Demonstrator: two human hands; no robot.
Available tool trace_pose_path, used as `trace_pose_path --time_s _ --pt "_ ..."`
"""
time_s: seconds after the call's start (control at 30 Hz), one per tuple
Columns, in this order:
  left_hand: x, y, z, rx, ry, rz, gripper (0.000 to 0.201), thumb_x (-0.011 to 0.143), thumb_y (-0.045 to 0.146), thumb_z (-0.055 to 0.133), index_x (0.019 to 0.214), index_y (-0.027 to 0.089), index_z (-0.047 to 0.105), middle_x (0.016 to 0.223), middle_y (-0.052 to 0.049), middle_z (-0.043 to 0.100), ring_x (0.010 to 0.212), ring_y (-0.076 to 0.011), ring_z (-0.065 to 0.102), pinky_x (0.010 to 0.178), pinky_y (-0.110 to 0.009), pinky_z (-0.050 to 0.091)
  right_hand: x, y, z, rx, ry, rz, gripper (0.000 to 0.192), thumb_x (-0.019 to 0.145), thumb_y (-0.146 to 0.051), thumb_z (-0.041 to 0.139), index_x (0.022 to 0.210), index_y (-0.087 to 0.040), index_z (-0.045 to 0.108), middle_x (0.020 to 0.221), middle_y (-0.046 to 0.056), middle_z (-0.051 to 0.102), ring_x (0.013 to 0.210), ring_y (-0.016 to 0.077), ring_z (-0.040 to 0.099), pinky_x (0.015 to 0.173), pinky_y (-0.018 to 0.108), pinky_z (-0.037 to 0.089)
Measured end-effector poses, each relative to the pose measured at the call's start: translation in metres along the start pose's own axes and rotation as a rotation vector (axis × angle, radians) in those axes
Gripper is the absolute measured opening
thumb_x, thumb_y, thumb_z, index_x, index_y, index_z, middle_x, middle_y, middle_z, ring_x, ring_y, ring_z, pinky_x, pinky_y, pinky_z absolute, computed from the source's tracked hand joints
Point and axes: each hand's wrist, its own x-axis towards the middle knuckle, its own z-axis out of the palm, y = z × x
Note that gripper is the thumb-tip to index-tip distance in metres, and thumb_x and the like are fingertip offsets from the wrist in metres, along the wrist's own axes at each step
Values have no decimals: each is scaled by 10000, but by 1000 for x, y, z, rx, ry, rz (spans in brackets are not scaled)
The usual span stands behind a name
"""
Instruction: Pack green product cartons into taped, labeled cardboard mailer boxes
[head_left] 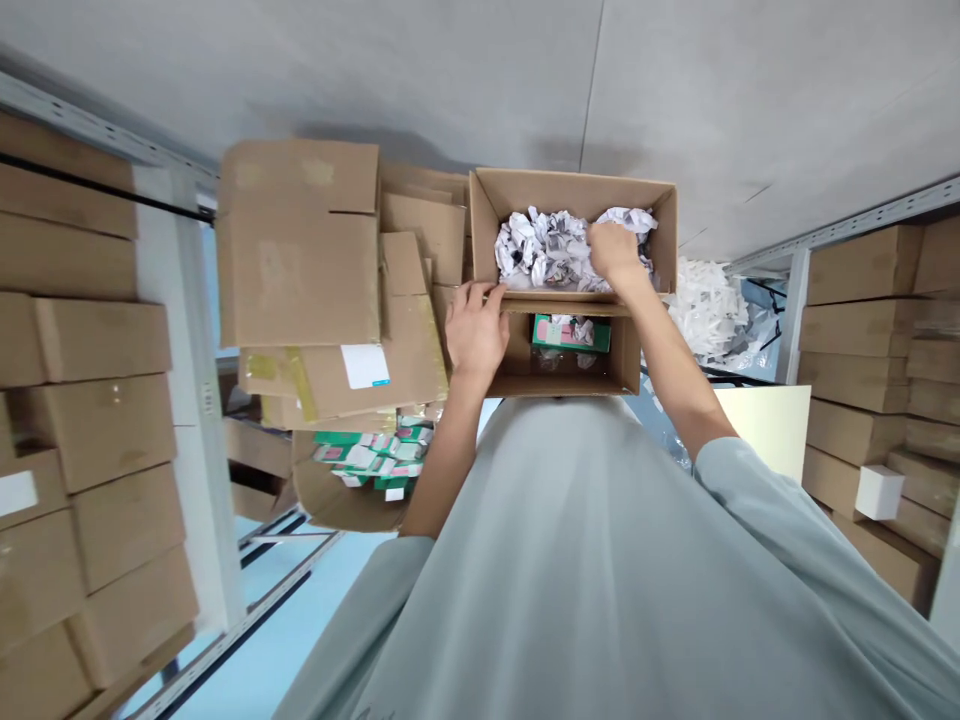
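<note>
A pale grey-green garment fills the lower middle of the frame; both bare forearms are seen rising from it toward the centre.

Left hand (475, 330): laid on the left edge of a small open brown cardboard box (517, 382), centre of frame. Fingers are held loosely together, tips bent over the flap edge where this box meets the one above it; nothing is clamped.

Inside the small box, a green and pink flat carton (571, 333) is seen lying near the top wall, with a little crumpled paper beside it.

Right hand (613, 250): placed in the larger open brown cardboard box (666, 240), just above centre. Fingers are curled down into crumpled grey-white paper (540, 250), which fills that box; whether a wad is actually gripped cannot be told, since the fingertips are buried.

Left of centre, lower: a heap of green, pink and white small cartons (371, 455) is seen lying in an open brown container, well apart from both hands.

Above that heap, a stack of flattened brown cardboard sheets (300, 250) is noted, one bearing a white label.

Right of the boxes, a mass of white crumpled plastic wrap (705, 305) is seen.

Far left and far right edges: metal racking loaded with closed brown cartons (90, 420). A small white box (879, 492) is set among those at right.
</note>
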Motion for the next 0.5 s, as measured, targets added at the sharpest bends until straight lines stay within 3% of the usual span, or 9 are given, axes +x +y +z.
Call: trace_pose_path --time_s 0.13,0.23,0.3,0.37,0.5 --pt "1 0 0 -12 -6 -8 589 1014 196 577 1588 233 703 1558 -141 698 1551 -420 520 1360 -611 424 -90 -3 -42 110 234 -10 419 1136 -295 514 1493 -208 715 1400 162 767 1270 374 750 1126 587 591" --pt "1 1 -1 5 -3 -7 562 1031 206 563 1573 227 710 1543 -137 703 1545 -418 532 1342 -601 445 -177 -11 -57 243 264 -36 461 1153 -340 452 1538 -263 694 1380 120 778 1139 316 780 1054 508 636" --pt "1 2 -2 19 -5 -9 553 1036 214 563 1569 225 711 1542 -138 704 1538 -421 540 1331 -599 455 -220 -16 -51 316 206 -37 449 1135 -341 485 1513 -287 720 1358 108 798 1072 301 784 1002 469 651" --pt "1 4 -3 33 -4 -16 544 1043 219 560 1565 223 713 1547 -140 703 1534 -423 545 1330 -601 454 -242 -20 -33 375 108 -55 403 1099 -305 549 1440 -281 763 1311 92 823 1008 280 787 975 427 648" --pt "0 7 -3 66 -7 -17 544 1047 220 554 1569 187 707 1567 -161 693 1528 -429 548 1336 -599 451 -226 -31 14 407 -8 -5 357 1036 -226 620 1343 -228 803 1284 93 847 948 270 796 957 401 632"
